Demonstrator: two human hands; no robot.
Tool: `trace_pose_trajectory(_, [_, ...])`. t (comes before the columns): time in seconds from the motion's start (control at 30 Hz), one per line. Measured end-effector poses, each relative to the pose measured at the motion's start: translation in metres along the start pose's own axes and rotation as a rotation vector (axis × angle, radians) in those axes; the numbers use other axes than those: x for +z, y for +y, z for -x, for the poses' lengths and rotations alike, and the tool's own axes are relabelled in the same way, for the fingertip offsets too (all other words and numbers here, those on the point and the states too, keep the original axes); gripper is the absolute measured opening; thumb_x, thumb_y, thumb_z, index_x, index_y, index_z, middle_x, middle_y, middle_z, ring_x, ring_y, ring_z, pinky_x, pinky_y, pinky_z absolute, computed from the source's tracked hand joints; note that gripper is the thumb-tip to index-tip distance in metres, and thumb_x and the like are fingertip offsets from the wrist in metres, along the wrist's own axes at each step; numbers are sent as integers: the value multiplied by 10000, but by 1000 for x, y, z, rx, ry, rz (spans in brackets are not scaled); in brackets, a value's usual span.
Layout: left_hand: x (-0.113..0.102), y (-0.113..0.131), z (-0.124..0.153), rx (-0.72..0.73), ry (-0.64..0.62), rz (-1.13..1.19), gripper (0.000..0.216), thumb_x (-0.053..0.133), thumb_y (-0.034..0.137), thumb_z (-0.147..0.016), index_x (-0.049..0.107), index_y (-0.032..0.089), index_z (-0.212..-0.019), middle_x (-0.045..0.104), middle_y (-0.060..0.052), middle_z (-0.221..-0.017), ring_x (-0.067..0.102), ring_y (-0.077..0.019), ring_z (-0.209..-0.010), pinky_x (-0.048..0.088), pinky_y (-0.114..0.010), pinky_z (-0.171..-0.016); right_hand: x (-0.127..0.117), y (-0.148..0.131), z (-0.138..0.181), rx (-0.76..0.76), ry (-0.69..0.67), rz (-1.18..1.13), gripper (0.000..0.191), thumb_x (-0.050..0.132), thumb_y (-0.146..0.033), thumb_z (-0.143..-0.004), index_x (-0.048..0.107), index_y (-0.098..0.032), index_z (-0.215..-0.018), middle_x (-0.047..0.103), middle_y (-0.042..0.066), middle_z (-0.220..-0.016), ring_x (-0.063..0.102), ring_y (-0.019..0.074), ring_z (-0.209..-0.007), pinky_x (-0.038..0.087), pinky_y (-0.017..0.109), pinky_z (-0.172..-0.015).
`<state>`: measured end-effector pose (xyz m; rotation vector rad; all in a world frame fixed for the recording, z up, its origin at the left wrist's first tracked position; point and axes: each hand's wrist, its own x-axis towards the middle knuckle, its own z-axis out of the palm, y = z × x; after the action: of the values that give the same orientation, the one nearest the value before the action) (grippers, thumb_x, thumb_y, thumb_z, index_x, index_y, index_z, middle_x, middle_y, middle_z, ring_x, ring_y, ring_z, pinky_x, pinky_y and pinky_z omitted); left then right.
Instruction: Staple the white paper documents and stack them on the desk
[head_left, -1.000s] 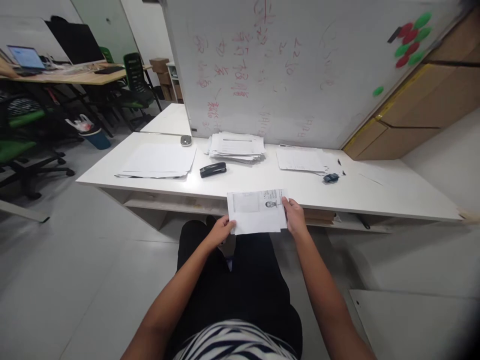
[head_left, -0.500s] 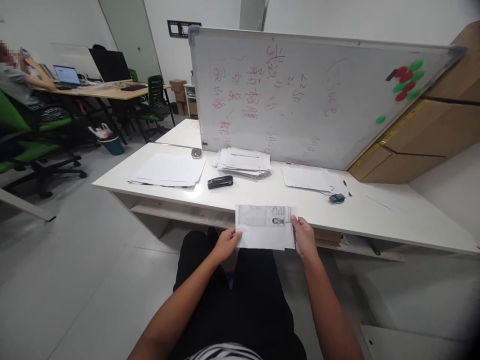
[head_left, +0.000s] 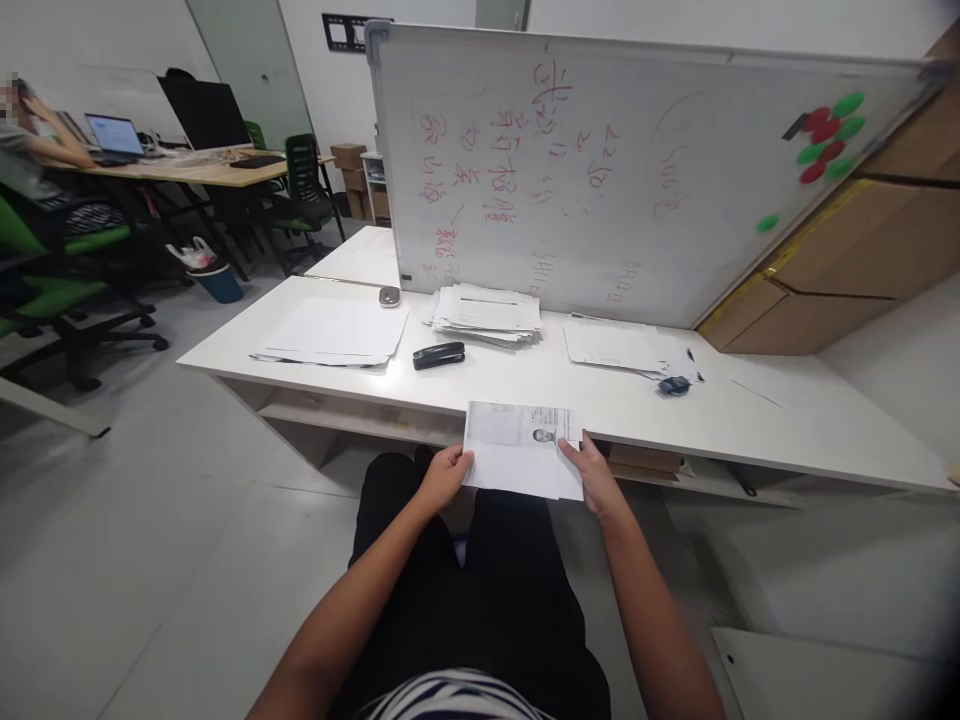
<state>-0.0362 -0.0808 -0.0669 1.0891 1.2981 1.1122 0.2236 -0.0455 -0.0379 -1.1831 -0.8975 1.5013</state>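
Observation:
Over my lap, just off the desk's front edge, I hold some printed sheets of paper [head_left: 514,465] with a small portrait photo and text on the upper half. My left hand [head_left: 444,477] pinches their left edge, thumb on top. At the right edge my right hand [head_left: 592,473] grips them, its thumb lying on the front near the portrait. Beyond the sheets a black stapler [head_left: 439,355] lies on the white desk [head_left: 510,375]. Behind it sits a thick stack of papers [head_left: 487,312].
Left on the desk is a pile of white sheets [head_left: 330,330], with a computer mouse [head_left: 389,296] behind it. To the right are more papers [head_left: 611,343] and a dark blue object [head_left: 673,386]. A whiteboard [head_left: 600,180] and cardboard boxes [head_left: 817,290] stand behind. A person [head_left: 45,145] sits far left.
My right thumb has moved inward from the right edge onto the front of the sheets. The sheets look more evenly aligned at the right. My view has shifted slightly.

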Motion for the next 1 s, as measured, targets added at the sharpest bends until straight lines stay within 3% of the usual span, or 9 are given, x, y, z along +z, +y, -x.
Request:
trace_pose_trajectory(0.1, [0, 17, 0, 29, 13, -74, 337, 570, 471, -797, 669, 151, -836, 653, -12, -736, 572, -163, -687, 432, -279, -654, 0, -4, 4, 56, 38, 83, 558, 870, -492, -610, 713, -191, -1053, 755, 91, -1076, 713, 288, -984, 562, 438, -926])
trace_pose_trajectory(0.17, [-1, 43, -2, 99, 25, -149, 320, 534, 459, -832, 650, 162, -810, 628, -2, -714, 555, -155, -679, 428, -271, -641, 0, -19, 3, 1, 56, 154, 533, 881, -501, -580, 736, -172, -974, 763, 96, -1033, 713, 295, -967, 556, 452, -935])
trace_pose_trajectory(0.33, [-7, 144, -26, 494, 128, -362, 278, 508, 427, -904, 595, 193, -783, 583, 17, -713, 531, -136, -712, 421, -256, -676, 12, -97, -7, -453, 130, 207, 475, 834, -522, -651, 731, -172, -955, 756, 79, -1034, 681, 279, -1048, 525, 444, -984])
trace_pose_trajectory(0.43, [-7, 177, -56, 664, 145, -410, 259, 488, 422, -932, 614, 205, -869, 635, -11, -830, 574, -155, -805, 446, -269, -744, 30, -129, -23, -682, 172, 287, 463, 816, -469, -693, 718, -181, -1042, 729, 75, -1131, 614, 253, -1189, 449, 394, -1084])
trace_pose_trajectory(0.5, [-5, 172, -79, 642, 130, -440, 244, 468, 391, -941, 629, 208, -919, 663, -29, -897, 599, -171, -857, 460, -280, -772, 41, -127, -41, -632, 190, 329, 480, 813, -455, -686, 714, -179, -1066, 717, 84, -1164, 617, 248, -1184, 447, 383, -1082])
trace_pose_trajectory(0.63, [-10, 126, -113, 491, 179, -565, 210, 493, 323, -915, 640, 187, -850, 682, -70, -952, 606, -206, -924, 471, -316, -812, 53, -90, -79, -360, 187, 365, 504, 808, -475, -645, 719, -157, -1026, 739, 107, -1091, 656, 273, -1104, 495, 422, -1003])
trace_pose_trajectory(0.77, [-26, 92, -127, 386, 200, -503, 194, 513, 325, -899, 643, 184, -874, 687, -76, -1000, 612, -212, -976, 477, -326, -831, 49, -60, -103, -358, 84, 415, 510, 767, -522, -689, 719, -185, -1070, 730, 82, -1140, 643, 255, -1135, 470, 399, -1021])
trace_pose_trajectory(0.9, [-40, 90, -134, 387, 194, -558, 217, 517, 370, -905, 628, 187, -872, 674, -63, -960, 615, -199, -940, 476, -322, -829, 41, -45, -117, -316, 76, 355, 513, 754, -575, -683, 734, -157, -979, 745, 96, -1068, 664, 280, -1078, 501, 397, -950])
trace_pose_trajectory(1.0, [-46, 97, -139, 456, 171, -652, 234, 511, 395, -919, 629, 194, -940, 657, -62, -1003, 611, -182, -908, 484, -305, -799, 37, -38, -123, -314, 152, 264, 516, 762, -561, -675, 725, -133, -962, 747, 107, -1037, 678, 273, -1021, 514, 386, -903])
